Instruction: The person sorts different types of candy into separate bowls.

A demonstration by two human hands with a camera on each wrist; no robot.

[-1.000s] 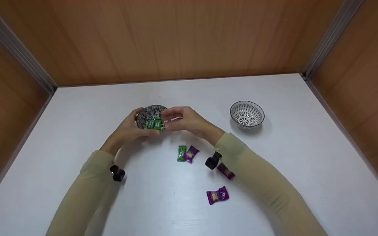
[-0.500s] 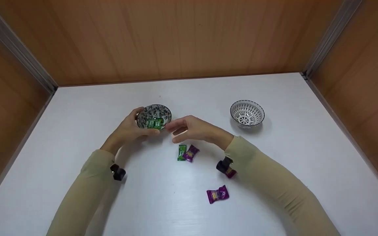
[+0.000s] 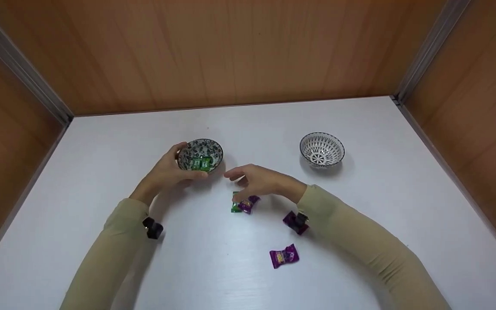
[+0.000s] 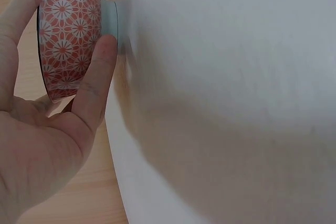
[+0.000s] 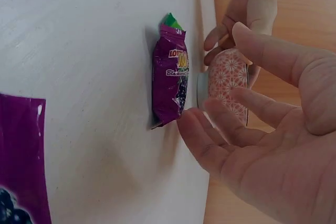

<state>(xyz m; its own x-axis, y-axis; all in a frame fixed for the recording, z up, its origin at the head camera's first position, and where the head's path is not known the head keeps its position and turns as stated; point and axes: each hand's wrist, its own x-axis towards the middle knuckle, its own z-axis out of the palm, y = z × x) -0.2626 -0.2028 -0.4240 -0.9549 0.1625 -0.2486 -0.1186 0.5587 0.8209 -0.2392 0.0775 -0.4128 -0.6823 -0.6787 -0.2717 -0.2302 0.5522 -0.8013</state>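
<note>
My left hand [image 3: 162,172] holds a small bowl [image 3: 199,148] by its side, the thumb along the near rim. Its inside has a dark floral pattern; its outside [image 4: 65,35] is red with white flowers. Green wrapped candies [image 3: 205,163] lie in it. Whether its foot touches the table, I cannot tell. Right of the bowl, my right hand [image 3: 261,181] hovers with parted fingers and nothing between them. Below its thumb a green candy [image 3: 234,207] and a purple candy [image 3: 247,206] lie side by side, partly covered. In the right wrist view the purple candy [image 5: 170,77] hides most of the green one.
A second bowl [image 3: 322,150], white with black marks, stands at the back right. Two more purple candies lie nearer, one [image 3: 291,221] partly behind the right wrist camera and another [image 3: 284,256] toward the front. Wooden panels [image 3: 230,51] enclose the white table [image 3: 205,267].
My right hand has come away from over the bowl, moving right and toward me to the candy pair, its fingers spreading apart. The left hand and its bowl stay in place.
</note>
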